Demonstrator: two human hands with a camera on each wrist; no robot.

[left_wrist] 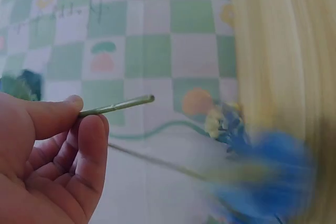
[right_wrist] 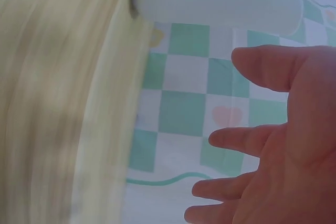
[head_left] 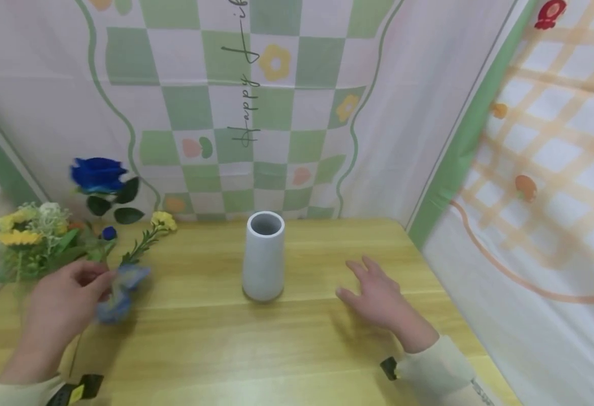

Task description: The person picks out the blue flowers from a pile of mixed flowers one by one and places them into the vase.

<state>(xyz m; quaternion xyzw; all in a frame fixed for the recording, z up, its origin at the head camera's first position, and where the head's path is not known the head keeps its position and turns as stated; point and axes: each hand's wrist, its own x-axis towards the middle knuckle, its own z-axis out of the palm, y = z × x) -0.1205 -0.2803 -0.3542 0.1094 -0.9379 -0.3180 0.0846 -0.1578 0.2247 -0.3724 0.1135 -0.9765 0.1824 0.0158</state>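
Note:
My left hand point(head_left: 70, 299) pinches the green stem point(left_wrist: 121, 105) of a blue rose between thumb and fingertips. The stem's cut end sticks out below the fingers. Above the hand stands the blue rose's bloom point(head_left: 97, 175), with dark leaves point(head_left: 129, 215) and a small blue bud point(head_left: 109, 232) under it. A blurred pale-blue flower point(head_left: 116, 299) shows just beside the fingers. My right hand point(head_left: 378, 296), fingers spread and holding nothing, hovers over the table's right side. Between the hands a white vase point(head_left: 263, 262) stands upright, its round mouth facing up.
At the table's left, a cluster of flowers point(head_left: 40, 237) includes yellow sunflowers and white sprays. A yellow-flowered sprig point(head_left: 163, 221) leans right beside it. The wooden table point(head_left: 256, 349) ends at a checkered cloth point(head_left: 251, 107) behind, with another cloth point(head_left: 545, 186) at the right.

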